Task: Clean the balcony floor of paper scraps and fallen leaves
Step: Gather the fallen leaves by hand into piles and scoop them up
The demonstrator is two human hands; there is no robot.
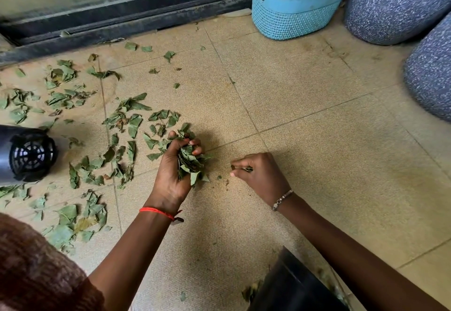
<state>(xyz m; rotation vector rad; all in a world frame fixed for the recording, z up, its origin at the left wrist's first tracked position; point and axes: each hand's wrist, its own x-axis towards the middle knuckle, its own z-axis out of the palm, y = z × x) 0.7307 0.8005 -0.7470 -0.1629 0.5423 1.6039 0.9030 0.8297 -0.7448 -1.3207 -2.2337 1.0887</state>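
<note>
Here, a blue perforated basket (296, 15) stands on the tiled floor (317, 127) against the dark door track (122, 25); what it holds cannot be made out. At the lower edge a black container (292, 288) cuts in, with leaf bits (250, 291) at its side; whether any lie inside I cannot tell. The left hand (174, 166) has its fingers (196, 142) curled tight round a bunch of leaves (191, 161). The right hand (258, 171) sits low over the floor, knuckles up, fingertips pinching a small leaf scrap (247, 169). Loose leaves (73, 100) lie scattered to the left, around a black vented device (29, 155). Two speckled blue-grey rounded objects (390, 5) stand right of the basket.
</note>
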